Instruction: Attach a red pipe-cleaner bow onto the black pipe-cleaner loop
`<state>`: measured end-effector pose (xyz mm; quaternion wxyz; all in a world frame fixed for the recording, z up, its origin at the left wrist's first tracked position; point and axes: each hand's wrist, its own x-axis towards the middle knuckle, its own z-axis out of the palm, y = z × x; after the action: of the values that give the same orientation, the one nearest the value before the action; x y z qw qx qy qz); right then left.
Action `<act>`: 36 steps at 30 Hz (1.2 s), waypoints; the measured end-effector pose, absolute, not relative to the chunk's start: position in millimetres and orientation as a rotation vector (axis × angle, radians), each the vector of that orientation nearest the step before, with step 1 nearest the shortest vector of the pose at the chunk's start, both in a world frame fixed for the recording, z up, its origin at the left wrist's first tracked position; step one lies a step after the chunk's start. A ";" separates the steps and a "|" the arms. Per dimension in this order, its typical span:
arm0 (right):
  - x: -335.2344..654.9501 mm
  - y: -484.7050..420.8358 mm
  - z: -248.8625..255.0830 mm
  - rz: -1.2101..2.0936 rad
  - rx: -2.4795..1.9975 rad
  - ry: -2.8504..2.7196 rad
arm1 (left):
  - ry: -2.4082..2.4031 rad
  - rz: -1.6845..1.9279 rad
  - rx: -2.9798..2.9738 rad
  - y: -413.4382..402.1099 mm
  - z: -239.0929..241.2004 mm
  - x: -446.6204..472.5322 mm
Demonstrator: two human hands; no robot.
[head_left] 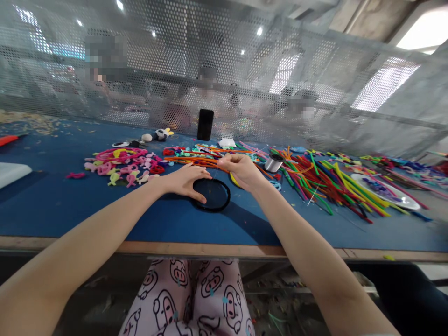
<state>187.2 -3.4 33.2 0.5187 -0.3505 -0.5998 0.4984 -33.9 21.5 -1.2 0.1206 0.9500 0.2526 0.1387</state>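
Note:
A black fuzzy ring [224, 201] lies flat on the blue table [70, 210] in front of me. My left hand [185, 181] rests on the ring's far left edge, fingers spread and pressing down. My right hand [241, 170] hovers just right of the ring, fingers pinched together on something thin that I cannot make out, perhaps a fine wire. Orange pipe cleaners [196, 161] lie just behind both hands. A spool of thin wire [274, 163] stands to the right of my right hand.
A heap of coloured pipe cleaners [332, 186] spreads over the table's right side, with a white plate [402, 198] among them. Bent pink and yellow shapes [122, 165] lie at the left. A black phone [205, 124] leans on the perforated screen; people sit behind it.

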 end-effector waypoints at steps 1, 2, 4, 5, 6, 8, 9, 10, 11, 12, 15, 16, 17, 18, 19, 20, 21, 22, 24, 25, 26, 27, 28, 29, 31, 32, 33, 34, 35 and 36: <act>186.8 -3.5 33.9 1.195 -0.840 -1.431 | 0.741 0.407 2.790 20.7 -1.0 -33.6; 186.1 -3.7 34.6 1.193 -0.841 -1.425 | 0.744 0.409 2.806 20.1 -1.1 -33.1; 184.1 -4.8 36.3 1.182 -0.851 -1.413 | 0.745 0.407 2.836 20.2 -2.2 -32.4; 183.1 -5.5 37.2 1.174 -0.859 -1.410 | 0.745 0.404 2.847 20.9 -2.9 -32.5; 182.2 -6.2 38.1 1.165 -0.865 -1.411 | 0.744 0.401 2.849 21.9 -3.3 -33.1; 181.3 -7.4 39.6 1.153 -0.870 -1.425 | 0.739 0.412 2.812 24.5 -2.2 -36.5; 181.3 -7.7 40.0 1.150 -0.869 -1.436 | 0.740 0.422 2.765 25.7 -0.2 -39.3; 181.6 -7.8 40.2 1.147 -0.867 -1.450 | 0.745 0.432 2.699 26.5 2.9 -42.4; 182.1 -7.6 40.2 1.143 -0.864 -1.463 | 0.750 0.447 2.615 26.7 7.0 -45.4; 182.7 -7.2 40.0 1.141 -0.862 -1.473 | 0.762 0.461 2.517 26.1 11.8 -47.9; 183.5 -5.9 39.0 1.142 -0.866 -1.493 | 0.644 0.648 2.236 20.0 25.1 -47.4; 183.3 -5.8 38.9 1.148 -0.867 -1.498 | 0.600 0.739 2.167 17.0 27.6 -44.1; 182.8 -5.8 39.0 1.158 -0.866 -1.502 | 0.601 0.820 2.097 13.8 28.5 -39.6; 182.1 -6.1 39.5 1.171 -0.863 -1.506 | 0.603 0.880 2.030 10.9 28.0 -34.2; 181.2 -6.5 40.3 1.185 -0.859 -1.508 | 0.597 0.906 1.974 8.3 26.2 -28.7; 180.3 -7.1 41.4 1.200 -0.857 -1.508 | 0.592 0.909 1.922 6.2 23.7 -23.3; 179.3 -7.8 42.8 1.214 -0.858 -1.510 | 0.589 0.915 1.879 4.5 20.8 -18.6; 178.5 -8.4 44.3 1.223 -0.862 -1.515 | 0.584 0.927 1.844 3.3 18.1 -14.8; 177.0 -9.6 47.4 1.228 -0.872 -1.531 | 0.566 0.969 1.770 1.8 14.2 -9.8; 176.3 -10.0 48.8 1.229 -0.875 -1.540 | 0.549 0.991 1.730 1.3 13.3 -8.5; 175.7 -10.3 49.8 1.234 -0.876 -1.546 | 0.532 1.010 1.691 0.9 13.0 -7.7; 175.1 -10.4 50.6 1.242 -0.878 -1.548 | 0.517 1.023 1.655 0.5 13.1 -7.3; 174.5 -10.4 51.1 1.253 -0.879 -1.545 | 0.509 1.029 1.627 0.1 13.4 -7.1; 174.0 -10.3 51.3 1.266 -0.880 -1.538 | 0.508 1.030 1.606 -0.2 13.8 -6.9; 173.8 -9.7 51.2 1.289 -0.866 -1.520 | 0.520 1.034 1.577 -0.5 14.2 -6.8; 174.2 -9.3 50.9 1.299 -0.852 -1.518 | 0.525 1.040 1.565 -0.4 14.0 -6.7; 175.1 -8.8 50.6 1.308 -0.835 -1.519 | 0.525 1.048 1.551 -0.1 13.7 -6.7; 176.6 -8.4 50.3 1.320 -0.819 -1.523 | 0.523 1.060 1.536 0.3 13.3 -6.8; 178.5 -7.9 50.0 1.332 -0.806 -1.528 | 0.523 1.070 1.523 0.8 12.7 -7.0; 180.6 -7.6 49.9 1.345 -0.798 -1.535 | 0.527 1.073 1.513 1.3 12.1 -7.4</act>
<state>180.6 -7.6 49.9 0.4574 -0.3238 -0.6230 0.5458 -7.4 1.3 12.1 0.5702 0.6447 0.2244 0.4571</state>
